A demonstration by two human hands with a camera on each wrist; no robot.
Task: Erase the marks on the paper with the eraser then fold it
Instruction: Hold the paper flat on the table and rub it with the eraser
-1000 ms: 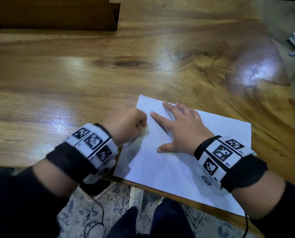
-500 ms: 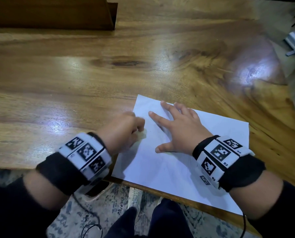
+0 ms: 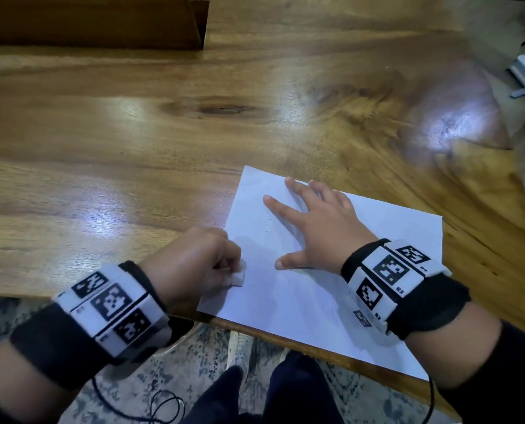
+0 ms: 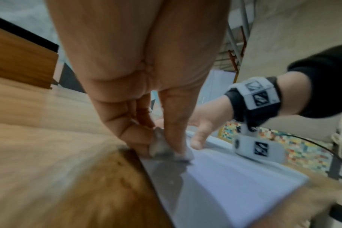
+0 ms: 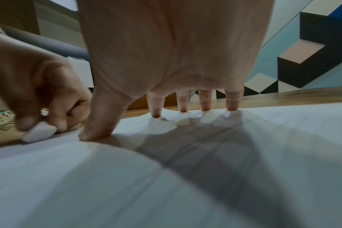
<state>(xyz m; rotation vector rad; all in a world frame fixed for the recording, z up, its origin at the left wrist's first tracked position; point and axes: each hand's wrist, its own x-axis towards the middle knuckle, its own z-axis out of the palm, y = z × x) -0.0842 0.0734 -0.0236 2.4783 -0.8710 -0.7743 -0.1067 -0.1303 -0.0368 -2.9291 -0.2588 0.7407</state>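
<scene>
The left hand (image 3: 194, 264) is pinching a small white block eraser (image 3: 237, 276) against smooth white paper (image 3: 301, 301); the right hand (image 3: 319, 231) is lying flat, fingers spread, on the sheet.

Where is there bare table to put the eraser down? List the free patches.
Free: the table left of the paper, and the stretch between the paper's far edge and the wooden box. Crowded: the paper's left edge, where the left hand pinches the eraser and the right hand presses flat.

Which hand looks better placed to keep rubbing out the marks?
Left. The left hand already pinches the eraser at the paper's left edge, while the right hand lies flat, pinning the sheet.
</scene>
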